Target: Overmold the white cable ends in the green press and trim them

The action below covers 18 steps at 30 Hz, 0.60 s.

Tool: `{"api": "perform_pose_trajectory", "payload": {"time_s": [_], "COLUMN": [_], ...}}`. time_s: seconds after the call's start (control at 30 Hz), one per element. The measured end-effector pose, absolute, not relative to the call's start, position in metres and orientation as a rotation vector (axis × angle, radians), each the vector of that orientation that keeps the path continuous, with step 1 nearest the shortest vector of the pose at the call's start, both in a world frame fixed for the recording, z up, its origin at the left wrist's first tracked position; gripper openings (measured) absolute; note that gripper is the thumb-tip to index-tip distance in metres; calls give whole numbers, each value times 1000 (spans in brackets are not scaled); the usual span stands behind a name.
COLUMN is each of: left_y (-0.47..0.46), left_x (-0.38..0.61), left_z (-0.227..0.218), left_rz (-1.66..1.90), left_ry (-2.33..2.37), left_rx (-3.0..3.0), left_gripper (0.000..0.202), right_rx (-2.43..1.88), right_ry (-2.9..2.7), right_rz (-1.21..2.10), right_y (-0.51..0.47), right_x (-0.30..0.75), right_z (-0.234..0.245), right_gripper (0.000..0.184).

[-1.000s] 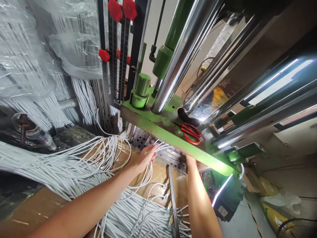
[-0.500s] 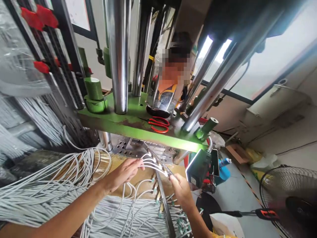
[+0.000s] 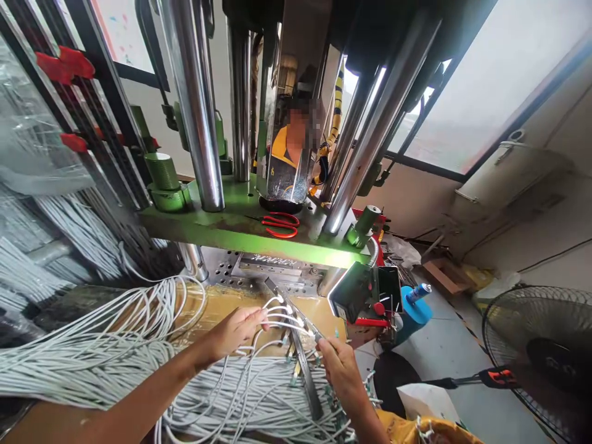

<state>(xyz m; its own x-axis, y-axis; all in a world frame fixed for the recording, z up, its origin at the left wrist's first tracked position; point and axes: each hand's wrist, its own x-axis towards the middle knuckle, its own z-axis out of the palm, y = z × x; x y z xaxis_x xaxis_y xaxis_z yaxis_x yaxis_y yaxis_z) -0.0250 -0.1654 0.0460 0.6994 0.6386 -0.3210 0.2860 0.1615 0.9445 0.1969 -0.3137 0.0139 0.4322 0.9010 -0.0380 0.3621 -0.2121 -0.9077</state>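
My left hand (image 3: 234,333) curls around several white cables (image 3: 277,314) while my right hand (image 3: 340,364) pinches their ends beside a steel rail (image 3: 303,382), above cardboard (image 3: 222,308). Far left, clear plastic bags (image 3: 28,111) hold bundled cable (image 3: 50,222).

Your head camera looks forward and down from close above your left hand (image 3: 234,333) and right hand (image 3: 342,370), facing the green platen (image 3: 217,231) of the vertical press at twelve o'clock, with the standing fan (image 3: 531,351) at four o'clock.
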Motion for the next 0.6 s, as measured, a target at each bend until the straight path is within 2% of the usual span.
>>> {"api": "perform_pose_trajectory", "payload": {"time_s": [0.1, 0.27, 0.37, 0.5, 0.6], "left_y": [-168, -173, -196, -244, -246], "left_x": [-26, -22, -20, -36, -64], "left_z": [45, 46, 51, 51, 46], "left_rz": [297, 310, 286, 171, 356], "left_ry": [819, 808, 784, 619, 739], "left_rx": [1418, 1410, 1393, 1274, 968], "left_gripper": [55, 60, 60, 49, 48], "right_rx": [-1772, -1870, -2008, -2161, -2274], "right_ry": [-1077, -1129, -1182, -1175, -1161], "right_rz": [805, 726, 604, 378, 133], "right_y": [-319, -334, -347, -362, -367], "right_x": [196, 195, 193, 187, 190], "right_z": [18, 27, 28, 10, -16], "right_gripper": [48, 49, 48, 50, 55]}}
